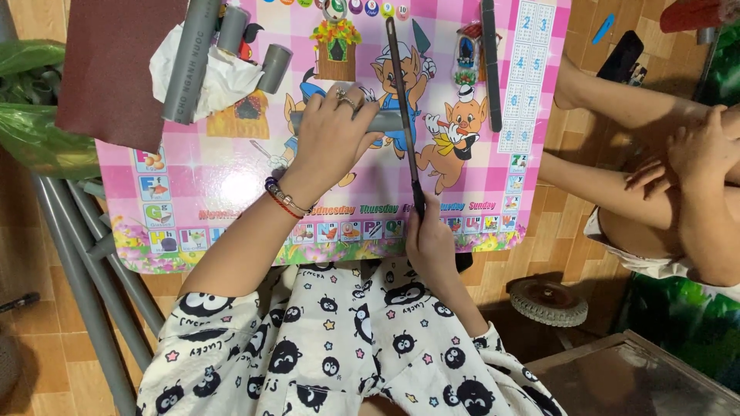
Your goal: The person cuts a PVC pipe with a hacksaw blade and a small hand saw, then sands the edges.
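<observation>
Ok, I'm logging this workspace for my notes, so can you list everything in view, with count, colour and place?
Small table: one, pink with cartoon pictures, centre.
Grey pipe pieces: one long and two short at the table's upper left, on white crumpled paper.
Dark red sheet: one, table's left corner.
Dark flat bar: one, table's right side.
Green plastic bag: one, floor at left.
Grey poles: several, floor lower left.
Round disc: one, grey, floor at right.
Another person's limbs: right edge.
Left hand: presses a short grey pipe on the table.
Right hand: grip on a long dark file laid across that pipe.
</observation>
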